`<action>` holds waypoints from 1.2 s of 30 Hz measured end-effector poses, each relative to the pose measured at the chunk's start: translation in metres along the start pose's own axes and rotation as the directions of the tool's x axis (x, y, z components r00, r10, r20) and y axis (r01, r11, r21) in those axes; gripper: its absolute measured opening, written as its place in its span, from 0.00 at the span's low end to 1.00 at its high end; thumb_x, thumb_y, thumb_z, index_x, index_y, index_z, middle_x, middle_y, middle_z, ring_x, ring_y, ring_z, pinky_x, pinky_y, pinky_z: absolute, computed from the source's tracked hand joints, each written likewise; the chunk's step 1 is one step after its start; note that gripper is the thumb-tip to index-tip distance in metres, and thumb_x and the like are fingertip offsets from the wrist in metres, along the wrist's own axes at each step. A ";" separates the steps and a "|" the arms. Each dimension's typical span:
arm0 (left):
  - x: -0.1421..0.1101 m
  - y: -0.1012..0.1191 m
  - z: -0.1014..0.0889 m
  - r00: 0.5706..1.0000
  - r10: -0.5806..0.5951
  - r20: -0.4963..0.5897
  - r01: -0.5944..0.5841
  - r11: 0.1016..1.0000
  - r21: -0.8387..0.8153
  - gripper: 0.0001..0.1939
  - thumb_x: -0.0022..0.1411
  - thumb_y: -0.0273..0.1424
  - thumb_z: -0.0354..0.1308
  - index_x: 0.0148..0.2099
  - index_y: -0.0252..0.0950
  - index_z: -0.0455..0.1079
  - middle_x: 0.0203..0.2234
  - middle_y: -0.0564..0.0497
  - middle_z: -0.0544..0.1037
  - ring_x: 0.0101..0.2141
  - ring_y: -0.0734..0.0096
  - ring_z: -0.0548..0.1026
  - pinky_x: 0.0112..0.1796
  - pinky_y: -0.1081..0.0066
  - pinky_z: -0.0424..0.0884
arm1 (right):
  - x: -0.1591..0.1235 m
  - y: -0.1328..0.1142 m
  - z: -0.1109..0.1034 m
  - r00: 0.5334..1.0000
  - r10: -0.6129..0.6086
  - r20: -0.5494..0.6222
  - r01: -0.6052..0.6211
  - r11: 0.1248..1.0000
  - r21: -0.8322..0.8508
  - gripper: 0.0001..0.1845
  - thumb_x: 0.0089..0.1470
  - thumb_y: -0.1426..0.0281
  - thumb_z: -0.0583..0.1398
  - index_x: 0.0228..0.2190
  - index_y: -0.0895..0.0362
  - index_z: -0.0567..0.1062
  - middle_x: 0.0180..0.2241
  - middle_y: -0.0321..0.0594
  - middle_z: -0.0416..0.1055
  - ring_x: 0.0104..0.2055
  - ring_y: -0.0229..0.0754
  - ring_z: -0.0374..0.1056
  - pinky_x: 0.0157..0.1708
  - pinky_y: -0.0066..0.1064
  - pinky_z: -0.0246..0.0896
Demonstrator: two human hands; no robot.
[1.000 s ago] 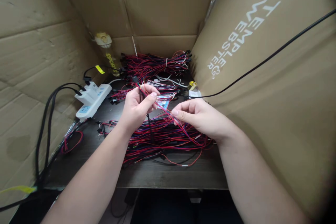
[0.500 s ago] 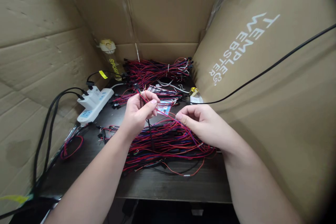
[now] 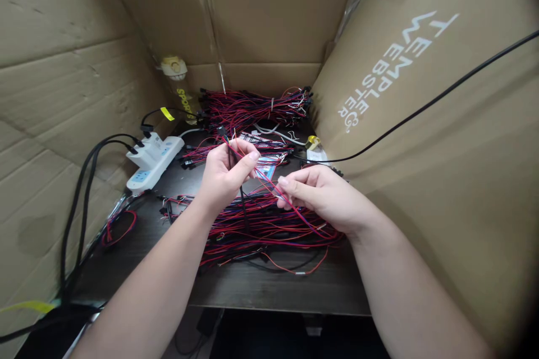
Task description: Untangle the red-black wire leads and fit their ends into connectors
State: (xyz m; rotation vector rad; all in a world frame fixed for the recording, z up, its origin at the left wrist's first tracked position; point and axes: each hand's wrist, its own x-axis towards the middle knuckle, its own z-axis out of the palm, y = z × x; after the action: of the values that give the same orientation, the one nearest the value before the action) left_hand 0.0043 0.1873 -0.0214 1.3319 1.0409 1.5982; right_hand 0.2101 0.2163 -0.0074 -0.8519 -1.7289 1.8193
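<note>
A slender strand of red and purple plastic-coated wires [image 3: 266, 180] is held slantwise between the left hand [image 3: 229, 171] and the right hand [image 3: 314, 193], pinched by both. Its small black blocky connector [image 3: 222, 131] is left jutting past the left hand; beyond the right, the wires are angled downward.

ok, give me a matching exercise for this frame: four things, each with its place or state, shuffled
1. left hand
2. bottle
3. power strip
4. right hand

A. white, with black plugs at its far end
B. on the wires, farther from the black connector
C. on the wires, nearer the black connector
D. in the back left corner, with yellow lettering

Pairs: 1-C, 2-D, 3-A, 4-B
</note>
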 end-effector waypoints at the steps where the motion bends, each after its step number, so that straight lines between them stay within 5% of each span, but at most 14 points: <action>1: 0.001 0.000 0.000 1.000 -0.003 -0.008 0.003 1.000 0.007 0.11 0.62 0.36 0.68 0.35 0.36 0.71 0.20 0.55 0.71 0.20 0.79 0.67 0.22 0.76 0.62 | 0.000 0.001 0.001 1.000 0.004 -0.008 -0.003 1.000 0.025 0.26 0.52 0.46 0.69 0.30 0.59 0.83 0.28 0.42 0.80 0.28 0.36 0.70 0.34 0.29 0.66; 10: 0.003 -0.002 0.001 0.999 0.006 -0.040 -0.001 0.991 0.136 0.11 0.63 0.37 0.66 0.37 0.34 0.72 0.22 0.54 0.73 0.21 0.78 0.68 0.22 0.76 0.61 | 0.000 -0.002 0.005 0.998 -0.011 -0.069 0.006 0.997 -0.075 0.26 0.46 0.61 0.76 0.42 0.59 0.76 0.27 0.35 0.78 0.26 0.34 0.68 0.30 0.27 0.60; 15: 0.005 -0.001 0.002 0.993 -0.120 0.005 0.120 0.992 -0.041 0.13 0.60 0.37 0.69 0.37 0.34 0.71 0.21 0.55 0.72 0.18 0.83 0.61 0.20 0.78 0.57 | -0.004 -0.004 0.005 0.994 -0.102 0.030 0.102 0.995 0.003 0.33 0.51 0.64 0.74 0.54 0.57 0.69 0.29 0.36 0.81 0.30 0.37 0.74 0.30 0.27 0.62; 22: 0.005 0.004 0.005 0.979 -0.200 0.045 0.205 0.953 -0.221 0.17 0.57 0.37 0.72 0.36 0.33 0.69 0.20 0.57 0.71 0.16 0.86 0.56 0.19 0.80 0.53 | -0.007 -0.006 0.003 0.991 -0.130 0.039 0.128 0.991 0.033 0.29 0.49 0.64 0.76 0.50 0.57 0.75 0.28 0.37 0.82 0.31 0.38 0.77 0.34 0.28 0.66; 26: 0.005 0.006 0.004 0.986 -0.162 0.029 0.164 0.950 -0.265 0.19 0.56 0.38 0.74 0.36 0.33 0.69 0.20 0.56 0.73 0.16 0.87 0.57 0.19 0.81 0.55 | -0.008 -0.011 0.003 0.990 -0.141 -0.004 0.141 0.990 -0.010 0.18 0.55 0.58 0.72 0.38 0.60 0.81 0.27 0.40 0.81 0.28 0.36 0.74 0.31 0.27 0.64; 30: 0.005 0.005 0.003 0.991 -0.132 0.016 0.131 0.949 -0.287 0.18 0.57 0.38 0.74 0.37 0.34 0.70 0.20 0.55 0.74 0.15 0.87 0.57 0.19 0.82 0.55 | -0.009 -0.012 0.002 0.983 -0.172 0.061 0.172 0.985 0.001 0.19 0.62 0.57 0.67 0.26 0.59 0.81 0.24 0.37 0.78 0.24 0.31 0.67 0.28 0.25 0.58; 36: 0.005 0.002 0.003 0.996 -0.084 0.004 0.083 0.961 -0.266 0.17 0.60 0.39 0.73 0.37 0.34 0.71 0.23 0.54 0.75 0.16 0.87 0.59 0.19 0.82 0.56 | -0.001 0.002 -0.004 0.986 -0.048 0.161 0.021 0.985 0.170 0.18 0.61 0.55 0.67 0.34 0.59 0.81 0.22 0.36 0.77 0.22 0.31 0.65 0.24 0.24 0.54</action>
State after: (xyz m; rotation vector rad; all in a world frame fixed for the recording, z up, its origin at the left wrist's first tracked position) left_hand 0.0066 0.1920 -0.0174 1.0885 0.8406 1.6158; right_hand 0.2143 0.2180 -0.0094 -0.6149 -1.6477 2.0275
